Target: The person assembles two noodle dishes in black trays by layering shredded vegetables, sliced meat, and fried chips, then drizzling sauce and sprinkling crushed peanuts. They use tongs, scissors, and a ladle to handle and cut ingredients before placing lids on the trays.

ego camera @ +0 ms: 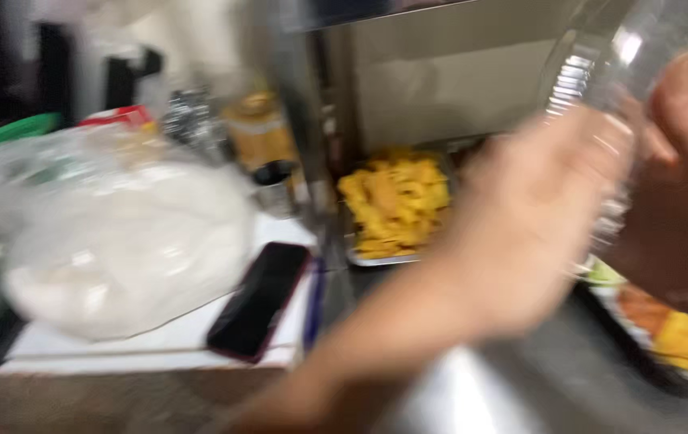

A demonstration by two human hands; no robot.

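Steel counter under my view – white bag (119,241), dark phone (260,299), tray of yellow food (396,205) – while my left hand (533,229) and right hand (685,201) both grip a clear plastic container (621,48).

clear ribbed plastic container (601,72), held aloft, blurred

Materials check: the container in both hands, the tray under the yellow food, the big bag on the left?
Container: looks like clear thin plastic, ribbed, glossy glints. Tray: likely metal, its rim silvery and shiny. Bag: soft translucent plastic film, wrinkled, white contents showing through. Blur leaves all three uncertain.
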